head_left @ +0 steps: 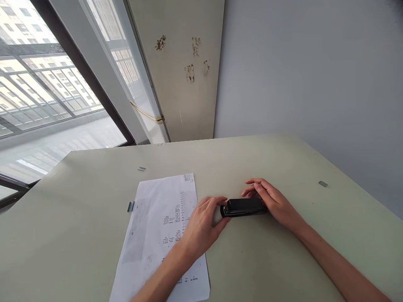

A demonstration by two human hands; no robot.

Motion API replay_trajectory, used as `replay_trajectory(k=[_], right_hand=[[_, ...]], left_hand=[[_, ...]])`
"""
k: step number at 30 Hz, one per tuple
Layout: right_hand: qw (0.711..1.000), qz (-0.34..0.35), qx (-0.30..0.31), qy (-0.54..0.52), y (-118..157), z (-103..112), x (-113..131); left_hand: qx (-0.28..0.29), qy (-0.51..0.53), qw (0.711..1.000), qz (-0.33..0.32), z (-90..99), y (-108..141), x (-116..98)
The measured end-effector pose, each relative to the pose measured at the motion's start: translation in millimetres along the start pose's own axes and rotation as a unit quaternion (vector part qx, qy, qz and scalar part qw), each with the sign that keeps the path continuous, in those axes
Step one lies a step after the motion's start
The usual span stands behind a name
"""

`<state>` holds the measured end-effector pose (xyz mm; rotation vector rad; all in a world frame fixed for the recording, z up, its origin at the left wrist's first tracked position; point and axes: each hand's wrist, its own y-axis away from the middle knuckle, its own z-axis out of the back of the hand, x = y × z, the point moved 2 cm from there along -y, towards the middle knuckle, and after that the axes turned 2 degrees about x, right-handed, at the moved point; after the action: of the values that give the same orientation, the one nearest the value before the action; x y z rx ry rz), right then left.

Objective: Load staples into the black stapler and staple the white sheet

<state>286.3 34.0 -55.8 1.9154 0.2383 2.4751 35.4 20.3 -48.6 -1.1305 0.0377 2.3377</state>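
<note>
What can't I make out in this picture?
All in the head view:
- Lower left corner of the printed sheet: cut off by the bottom edge.
- Middle of its lower part: hidden by the left forearm.
- Its print: too small and blurred to read.
- Far right tip of the black stapler: hidden by the right hand.
- Stapler's inside: hidden by its casing.

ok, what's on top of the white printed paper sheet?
The left hand and forearm cross over the white printed paper sheet. Black print shows around them; whatever they cover can't be seen.
</note>
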Motion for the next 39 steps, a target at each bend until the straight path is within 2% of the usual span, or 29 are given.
replay_trajectory(k=[9, 15, 19, 23, 29, 34, 39], right_hand=[[1.0, 0.021, 0.011, 0.003, -4, 2, -8], [1.0, 0.013, -0.005, -0.026, -3, 0, -2], [0.999, 0.031, -0.008, 0.01, 0, -1, 3], [0.997, 0.044, 0.021, 0.061, 2, -1, 3], [0.985, 0.073, 0.116, 0.102, 6, -5, 10], [0.985, 0.074, 0.123, 0.092, 7, -8, 18], [0.987, 0.063, 0.129, 0.077, 5, -4, 17]], left_hand=[[0.003, -0.007, 1.0, 0.002, 0.3, 0, -2], [0.008, -0.01, 1.0, -0.009, 0.3, -1, -1], [0.002, -0.003, 1.0, -0.016, 1.3, -1, -3], [0.006, -0.001, 1.0, -0.015, 2.9, -2, -7], [0.008, -0.004, 1.0, -0.012, 3.0, -1, -7], [0.001, -0.013, 1.0, -0.023, 1.9, 0, -5], [-0.003, -0.055, 0.997, -0.046, 0.1, 1, -4]])
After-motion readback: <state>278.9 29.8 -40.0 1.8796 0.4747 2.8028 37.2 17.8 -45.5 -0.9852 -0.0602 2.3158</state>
